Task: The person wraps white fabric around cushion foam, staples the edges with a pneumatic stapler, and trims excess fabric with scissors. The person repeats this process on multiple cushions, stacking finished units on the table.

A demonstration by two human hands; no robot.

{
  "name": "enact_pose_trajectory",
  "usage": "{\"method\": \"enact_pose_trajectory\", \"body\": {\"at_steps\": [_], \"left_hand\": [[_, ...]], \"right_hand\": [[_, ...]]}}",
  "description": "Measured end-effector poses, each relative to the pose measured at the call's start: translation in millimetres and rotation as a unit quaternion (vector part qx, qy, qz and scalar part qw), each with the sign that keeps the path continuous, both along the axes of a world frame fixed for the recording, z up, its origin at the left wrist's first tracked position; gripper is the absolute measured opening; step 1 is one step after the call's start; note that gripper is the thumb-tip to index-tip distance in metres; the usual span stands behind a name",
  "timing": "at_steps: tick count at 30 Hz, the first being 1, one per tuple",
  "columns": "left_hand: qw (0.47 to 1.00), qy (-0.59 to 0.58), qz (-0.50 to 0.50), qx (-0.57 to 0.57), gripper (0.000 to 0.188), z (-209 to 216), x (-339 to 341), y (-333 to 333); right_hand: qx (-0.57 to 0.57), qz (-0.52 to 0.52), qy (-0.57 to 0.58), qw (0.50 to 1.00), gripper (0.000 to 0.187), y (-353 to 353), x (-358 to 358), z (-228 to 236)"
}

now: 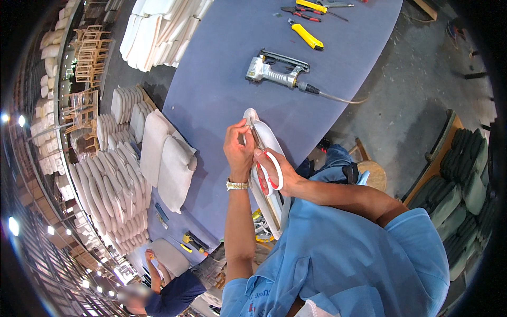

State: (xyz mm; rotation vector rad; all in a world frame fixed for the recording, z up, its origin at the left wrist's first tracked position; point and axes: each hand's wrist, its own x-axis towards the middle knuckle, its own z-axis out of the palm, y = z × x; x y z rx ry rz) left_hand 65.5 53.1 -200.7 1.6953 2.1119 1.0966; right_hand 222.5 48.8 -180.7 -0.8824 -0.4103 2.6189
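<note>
White padded seat panel (266, 138) pinched by left hand (238, 153); right hand (274, 170) gripping red-handled scissors (266, 177).

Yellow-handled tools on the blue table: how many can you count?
2. One yellow-handled tool lies just beyond the staple gun; the other lies at the far edge by the red pliers. More may be cut off there.

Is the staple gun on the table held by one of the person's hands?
No. The staple gun lies alone on the blue table, while the right hand holds scissors and the left hand grips a white cushion.
</note>
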Motion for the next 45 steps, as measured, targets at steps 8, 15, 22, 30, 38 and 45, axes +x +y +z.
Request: {"method": "enact_pose_trajectory", "body": {"at_steps": [8,15,22,30,38,45], "left_hand": [[1.000,0.005,0.003,0.000,0.012,1,0,-1],[0.994,0.097,-0.048,-0.010,0.021,6,-1,5],[0.999,-0.018,0.038,0.008,0.011,-8,1,2],[0.998,-0.038,0.036,0.021,0.008,-14,-3,-1],[0.998,-0.021,0.054,0.012,0.008,-13,-2,-2],[0.998,-0.019,0.062,0.011,0.009,-11,0,0]], "right_hand": [[0.080,0.011,-0.018,0.997,0.042,1,3,-10],[-0.003,0.005,-0.023,1.000,0.046,0,0,0],[0.024,-0.013,0.009,1.000,0.053,-3,2,-4],[0.036,-0.010,0.005,0.999,0.052,0,0,-7],[0.113,-0.021,-0.035,0.993,0.055,-4,-2,-10],[0.157,0.017,-0.067,0.985,0.050,-2,1,-20]]}}
